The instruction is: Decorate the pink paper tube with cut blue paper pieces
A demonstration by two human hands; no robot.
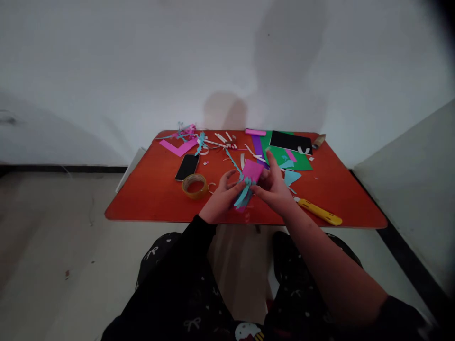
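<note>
Between my two hands, above the front part of the table, is a pink paper piece (pixel 253 169) with blue paper strips (pixel 243 195) gathered across it. My left hand (pixel 223 196) pinches its left side, thumb lying near the strips. On the other side my right hand (pixel 273 188) has its thumb and bent fingers at the paper's edge, while its index finger points upward. The undersides of the paper and some fingertips are hidden. A twisted blue strip (pixel 232 161) reaches from behind the paper toward the back.
The red table (pixel 149 199) stands against a wall. Left of my hands are a tape roll (pixel 194 186) and a phone (pixel 187 167). To the right lie a yellow utility knife (pixel 319 211), green paper (pixel 302 163) and a black sheet (pixel 290 142). Paper scraps and a pink V-shaped piece (pixel 179 148) are scattered behind.
</note>
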